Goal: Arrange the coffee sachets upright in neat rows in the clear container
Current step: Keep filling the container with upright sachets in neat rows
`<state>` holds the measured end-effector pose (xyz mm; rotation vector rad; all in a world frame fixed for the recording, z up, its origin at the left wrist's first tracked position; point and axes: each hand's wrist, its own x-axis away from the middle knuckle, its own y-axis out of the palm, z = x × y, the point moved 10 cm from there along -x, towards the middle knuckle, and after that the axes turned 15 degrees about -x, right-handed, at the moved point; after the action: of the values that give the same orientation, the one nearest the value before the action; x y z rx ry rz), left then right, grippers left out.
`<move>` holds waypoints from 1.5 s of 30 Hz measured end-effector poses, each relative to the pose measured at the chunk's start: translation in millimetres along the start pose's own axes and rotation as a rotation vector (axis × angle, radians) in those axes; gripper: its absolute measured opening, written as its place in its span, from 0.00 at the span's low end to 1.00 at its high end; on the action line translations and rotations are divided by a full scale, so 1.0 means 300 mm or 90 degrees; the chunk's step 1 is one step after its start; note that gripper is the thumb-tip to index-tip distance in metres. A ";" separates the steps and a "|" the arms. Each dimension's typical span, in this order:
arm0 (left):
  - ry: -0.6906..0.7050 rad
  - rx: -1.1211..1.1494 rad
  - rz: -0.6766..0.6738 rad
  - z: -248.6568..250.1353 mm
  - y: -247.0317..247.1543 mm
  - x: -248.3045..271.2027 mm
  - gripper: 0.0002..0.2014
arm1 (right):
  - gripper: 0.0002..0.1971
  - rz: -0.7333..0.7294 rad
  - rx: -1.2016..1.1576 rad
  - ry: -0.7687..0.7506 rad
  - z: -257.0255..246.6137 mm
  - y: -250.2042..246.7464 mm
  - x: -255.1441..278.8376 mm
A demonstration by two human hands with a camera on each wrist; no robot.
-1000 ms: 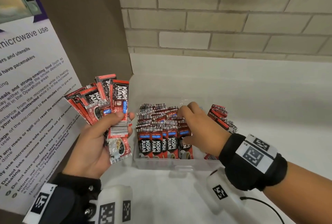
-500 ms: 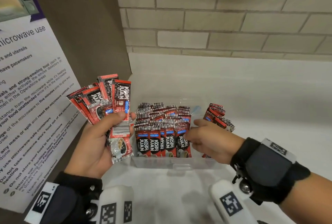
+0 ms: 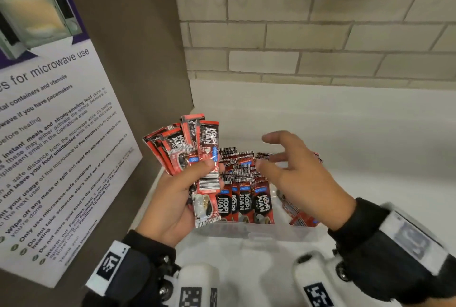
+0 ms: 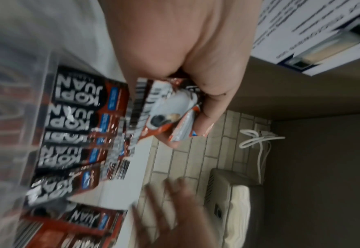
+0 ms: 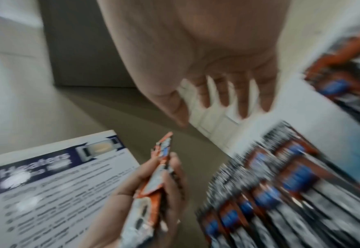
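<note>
Here, from the head view, the left hand grips a fanned bundle of coffee sachets over the left end of the clear container, which sits on the white surface near its left rear corner. The bundle's long axes run roughly upright, fanned toward the left, with one sachet hanging lower at the front. The right hand hovers above the container with its fingers spread and holding nothing, palm facing the bundle; it is the nearer free hand, and the bundle lies just to its left. Inside the container, the packed rows stand upright at the left and middle, labels facing the person; a few more sachets lean at the right end.

In the left wrist view the left hand clamps the bundle's lower ends between thumb and fingers, with the packed rows just beside them.

The right wrist view is blurred, yet the right hand's fingers show extended and apart, pointing toward the bundle, seen edge-on. The next pick likely means pinching one sachet's top end and keeping it vertical
</note>
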<state>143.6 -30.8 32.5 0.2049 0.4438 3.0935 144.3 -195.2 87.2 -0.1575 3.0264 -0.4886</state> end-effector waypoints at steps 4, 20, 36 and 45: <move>0.014 -0.002 -0.038 0.001 0.080 0.004 0.20 | 0.18 -0.022 -0.047 -0.127 -0.135 0.062 -0.008; 0.052 -0.060 -0.001 -0.016 0.069 0.009 0.15 | 0.05 0.040 -0.334 0.048 0.058 0.073 -0.123; 0.050 0.083 0.084 0.014 0.019 -0.002 0.17 | 0.13 -0.143 -0.498 0.090 0.020 0.187 -0.025; -0.002 0.071 0.078 -0.019 0.041 0.002 0.27 | 0.17 -0.061 -0.358 0.032 0.017 0.196 -0.022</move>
<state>142.5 -44.1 30.6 0.2463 0.6282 3.1895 145.9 -140.4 64.2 -0.3215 3.1268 0.3723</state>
